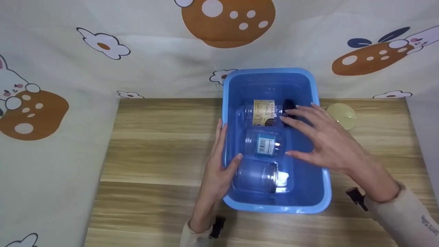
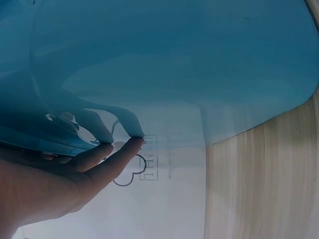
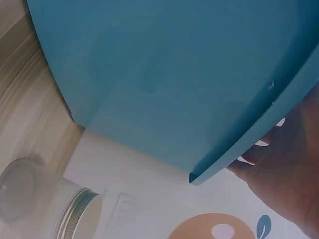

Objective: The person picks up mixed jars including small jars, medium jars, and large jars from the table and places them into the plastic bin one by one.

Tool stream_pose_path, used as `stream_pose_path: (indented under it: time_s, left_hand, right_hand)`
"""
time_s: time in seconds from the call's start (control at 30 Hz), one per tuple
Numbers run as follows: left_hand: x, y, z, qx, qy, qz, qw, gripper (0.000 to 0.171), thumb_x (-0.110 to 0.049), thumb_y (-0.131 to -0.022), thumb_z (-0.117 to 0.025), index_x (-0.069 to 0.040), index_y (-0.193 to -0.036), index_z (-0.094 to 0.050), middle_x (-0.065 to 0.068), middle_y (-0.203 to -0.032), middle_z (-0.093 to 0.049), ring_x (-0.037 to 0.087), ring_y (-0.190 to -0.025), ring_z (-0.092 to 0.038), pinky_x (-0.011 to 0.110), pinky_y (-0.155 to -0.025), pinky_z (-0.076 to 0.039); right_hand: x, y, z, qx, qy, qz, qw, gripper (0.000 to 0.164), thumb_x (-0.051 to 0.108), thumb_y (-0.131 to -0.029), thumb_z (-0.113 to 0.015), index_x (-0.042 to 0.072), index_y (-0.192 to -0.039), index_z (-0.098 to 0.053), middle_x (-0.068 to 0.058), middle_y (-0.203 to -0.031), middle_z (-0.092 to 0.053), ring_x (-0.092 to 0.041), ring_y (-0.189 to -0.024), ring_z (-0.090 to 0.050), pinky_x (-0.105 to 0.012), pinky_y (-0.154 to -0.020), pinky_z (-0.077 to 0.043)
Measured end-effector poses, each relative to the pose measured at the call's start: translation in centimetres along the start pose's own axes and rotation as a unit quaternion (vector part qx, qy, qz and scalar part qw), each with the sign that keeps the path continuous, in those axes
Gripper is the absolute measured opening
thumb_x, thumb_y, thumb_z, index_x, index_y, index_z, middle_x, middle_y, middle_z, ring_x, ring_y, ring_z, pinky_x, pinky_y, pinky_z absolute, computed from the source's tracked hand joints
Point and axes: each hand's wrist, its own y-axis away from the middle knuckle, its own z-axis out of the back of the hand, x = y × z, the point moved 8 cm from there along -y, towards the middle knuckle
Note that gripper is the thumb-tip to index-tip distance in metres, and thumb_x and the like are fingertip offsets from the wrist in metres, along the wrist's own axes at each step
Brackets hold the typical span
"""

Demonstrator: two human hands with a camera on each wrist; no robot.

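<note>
Pale cloth (image 1: pixel 154 44) printed with rabbits, flowers and spotted brown shapes rises behind and beside a wood-grain table (image 1: pixel 151 151). From the head view, a blue tub (image 1: pixel 271 208) stands on the wood, its long sides running away from the person and its far rim up near the back cloth; whether they touch, I cannot tell. Three see-through jars lie on their sides inside, nearer the left wall: the yellow-labelled jar (image 1: pixel 263 113) with a black lid farthest off, the blue-labelled jar (image 1: pixel 262 142) in the middle, the plain jar (image 1: pixel 257 176) nearest. Between them and the right wall runs a strip of bare tub floor. The left hand (image 1: pixel 218 168) keeps its fingers straight along the outside of the left wall, thumb apart from them over the rim. The right hand (image 1: pixel 325 140) reaches across the right rim, fingers and thumb spread apart, fingertips at the black lid; contact there is unclear. Just right of the tub stands the outside jar (image 1: pixel 343 115) with its yellowish lid, while a broad stretch of wood opens to the left. From the left wrist, fingertips meet the tub's shiny outer wall. From the right wrist, the rim hides the fingertips, so that view cannot show their grip; the outside jar sits apart from the tub's lower edge.
</note>
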Motion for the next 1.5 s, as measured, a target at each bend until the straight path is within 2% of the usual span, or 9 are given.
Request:
stream_pose_path:
  time_s: [0.2, 0.53, 0.73, 1.07, 1.27, 1.5]
  left_hand:
    - [0.1, -0.1, -0.1, 0.000, 0.001, 0.010, 0.9999, 0.069, -0.017, -0.090, -0.056, -0.014, -0.146, -0.016, -0.005, -0.152, -0.002, 0.019, -0.137, -0.013, 0.046, -0.104, -0.023]
    - [0.2, 0.1, -0.1, 0.001, -0.010, 0.006, 0.9999, 0.069, -0.018, -0.091, -0.055, -0.012, -0.146, -0.015, -0.004, -0.152, -0.002, 0.018, -0.137, -0.012, 0.043, -0.107, -0.018]
    - [0.2, 0.1, -0.1, -0.002, -0.010, 0.004, 0.9999, 0.069, -0.017, -0.090, -0.056, -0.011, -0.146, -0.016, -0.003, -0.152, -0.002, 0.019, -0.137, -0.012, 0.043, -0.107, -0.018]
    - [0.3, 0.0, -0.1, -0.002, -0.005, 0.006, 1.0000, 0.069, -0.016, -0.090, -0.056, -0.009, -0.146, -0.016, -0.002, -0.152, -0.002, 0.020, -0.137, -0.012, 0.046, -0.106, -0.020]
    - [0.2, 0.0, -0.1, 0.004, -0.002, 0.012, 0.9999, 0.069, -0.018, -0.091, -0.055, -0.012, -0.146, -0.015, -0.004, -0.152, -0.001, 0.019, -0.137, -0.013, 0.045, -0.105, -0.022]
    - [0.1, 0.0, -0.1, -0.004, -0.007, 0.002, 1.0000, 0.068, -0.014, -0.090, -0.056, -0.011, -0.146, -0.016, -0.002, -0.152, -0.003, 0.020, -0.137, -0.012, 0.045, -0.106, -0.020]
  right_hand:
    - [-0.2, 0.2, 0.1, -0.002, -0.002, -0.004, 1.000, 0.080, 0.058, -0.069, -0.066, 0.017, -0.135, -0.046, -0.009, -0.136, -0.043, -0.032, -0.128, -0.033, -0.053, -0.106, -0.018]
    - [-0.6, 0.8, 0.9, -0.022, -0.010, -0.001, 1.000, 0.078, 0.055, -0.070, -0.067, 0.014, -0.134, -0.047, -0.011, -0.136, -0.044, -0.033, -0.126, -0.035, -0.053, -0.106, -0.018]
    - [-1.4, 1.5, 1.3, -0.024, -0.013, -0.023, 0.999, 0.079, 0.054, -0.067, -0.070, 0.017, -0.134, -0.048, -0.009, -0.136, -0.044, -0.034, -0.126, -0.035, -0.053, -0.105, -0.020]
    - [-2.5, 2.4, 2.0, -0.043, -0.026, -0.050, 0.997, 0.081, 0.047, -0.062, -0.077, 0.015, -0.131, -0.051, -0.011, -0.137, -0.042, -0.036, -0.125, -0.035, -0.056, -0.099, -0.030]
    - [-3.0, 2.7, 2.1, -0.050, -0.031, -0.063, 0.996, 0.079, 0.044, -0.061, -0.077, 0.014, -0.129, -0.052, -0.011, -0.137, -0.042, -0.036, -0.124, -0.036, -0.056, -0.099, -0.029]
    - [-3.6, 3.0, 1.7, -0.044, -0.035, -0.071, 0.996, 0.078, 0.045, -0.064, -0.076, 0.015, -0.131, -0.051, -0.009, -0.138, -0.041, -0.035, -0.126, -0.034, -0.055, -0.101, -0.028]
